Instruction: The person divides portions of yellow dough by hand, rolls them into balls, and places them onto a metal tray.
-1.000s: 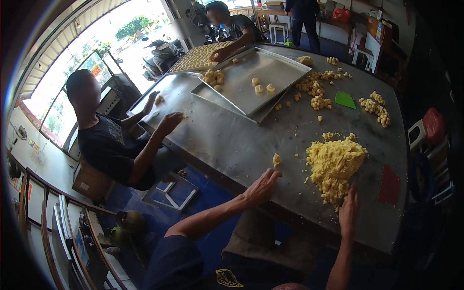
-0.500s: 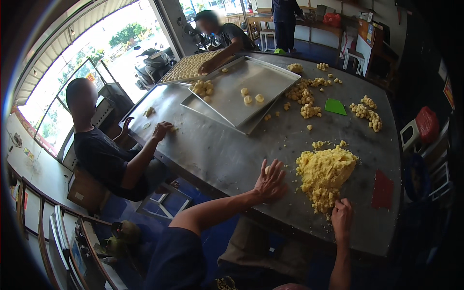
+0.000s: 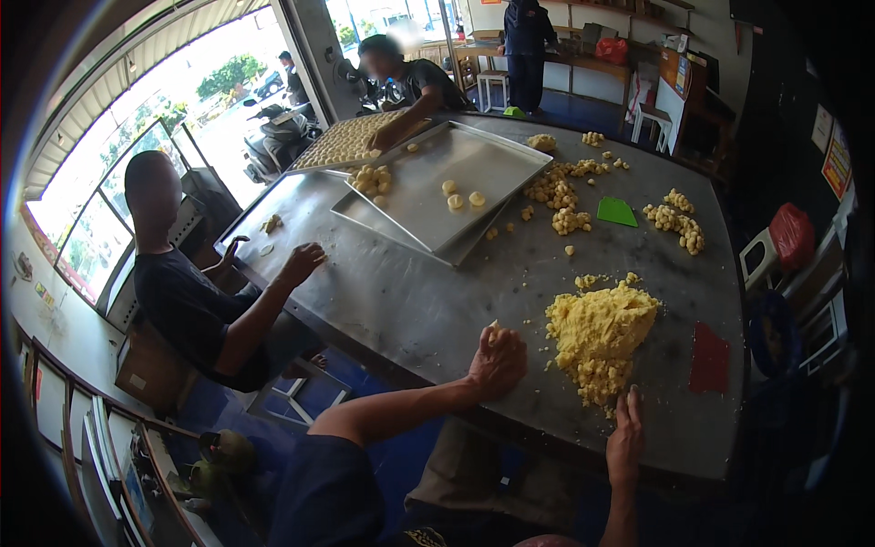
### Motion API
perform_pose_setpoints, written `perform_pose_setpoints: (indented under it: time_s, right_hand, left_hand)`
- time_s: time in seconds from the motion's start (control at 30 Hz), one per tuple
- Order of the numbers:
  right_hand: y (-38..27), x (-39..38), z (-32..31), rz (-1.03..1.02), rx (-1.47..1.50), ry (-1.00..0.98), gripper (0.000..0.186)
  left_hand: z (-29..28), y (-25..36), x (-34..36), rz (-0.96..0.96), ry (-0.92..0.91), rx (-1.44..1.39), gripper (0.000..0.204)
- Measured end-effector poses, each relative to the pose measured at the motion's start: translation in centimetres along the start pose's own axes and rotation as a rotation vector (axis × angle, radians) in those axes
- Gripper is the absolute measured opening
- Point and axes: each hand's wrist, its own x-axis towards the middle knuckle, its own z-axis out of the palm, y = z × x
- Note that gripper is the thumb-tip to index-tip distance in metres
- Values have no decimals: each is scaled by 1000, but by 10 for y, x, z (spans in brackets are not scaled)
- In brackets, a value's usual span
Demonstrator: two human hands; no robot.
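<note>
A crumbly heap of yellow dough [image 3: 602,330] lies on the metal table [image 3: 410,310] in front of me. My left hand [image 3: 498,363] is to the left of the heap, low over the table, its fingers curled round a small piece of dough [image 3: 493,326] that shows only at the top of the fist. At the heap's near right edge, my right hand [image 3: 626,436] has its fingers stretched upward beside the crumbs. Nothing shows in it. A red dough scraper [image 3: 709,358] rests flat to the right of the heap.
Farther back are small dough clumps [image 3: 552,190], a green scraper [image 3: 617,212] and overlapping metal trays [image 3: 456,214] with dough balls. One co-worker [image 3: 196,292] sits at the left edge. Another [image 3: 415,82] reaches over a filled tray [image 3: 339,144]; a person [image 3: 526,55] stands behind.
My left hand has gone from spread fingers to a curled grip on the dough piece. My right hand has straightened its fingers from a pinch at the heap's edge. The view has shifted slightly.
</note>
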Motion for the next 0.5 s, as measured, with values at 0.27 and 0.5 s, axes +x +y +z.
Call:
perform_pose_setpoints:
  time_s: [0.27,0.5]
  right_hand:
    - [44,18,-21,142,490,-109,41]
    - [32,7,-2,173,230,34,39]
  left_hand:
    - [-53,25,-34,-131,-23,-90,35]
    - [-58,30,-47,-548,-174,-389,27]
